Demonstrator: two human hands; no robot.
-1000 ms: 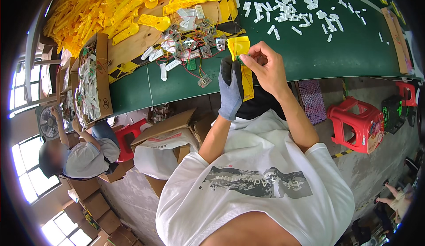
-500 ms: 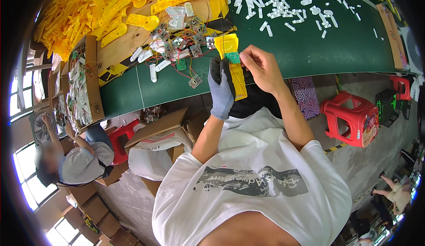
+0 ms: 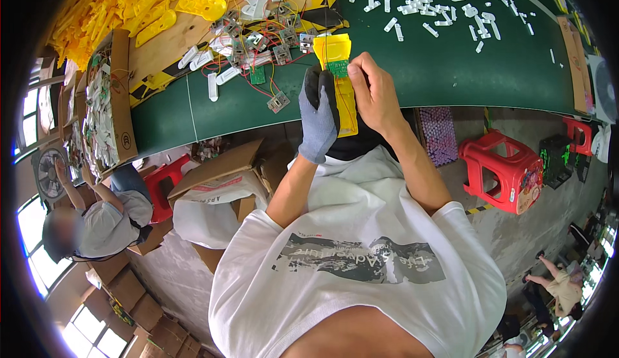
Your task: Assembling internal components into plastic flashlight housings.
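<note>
My left hand (image 3: 320,116), in a grey glove with black fingers, grips a long yellow plastic housing (image 3: 347,103) held upright over the table's near edge. A small green circuit board (image 3: 337,68) lies across the housing below its wide top end. My bare right hand (image 3: 375,94) has its thumb and bent fingers pinched at the board's right edge. Thin wires run over the housing. Just left of it lies a tangle of small metal-cased modules (image 3: 282,54) with red and yellow wires.
Yellow housings (image 3: 138,3) are heaped at the far left beside a cardboard box (image 3: 120,94) of white parts. White plastic pieces (image 3: 419,3) lie scattered on the green table (image 3: 477,77). A red stool (image 3: 500,171) stands at right; another person (image 3: 109,222) sits at left.
The view has shifted slightly, so the table items sit a little higher and further left. Both hands keep their hold on the housing and board.
</note>
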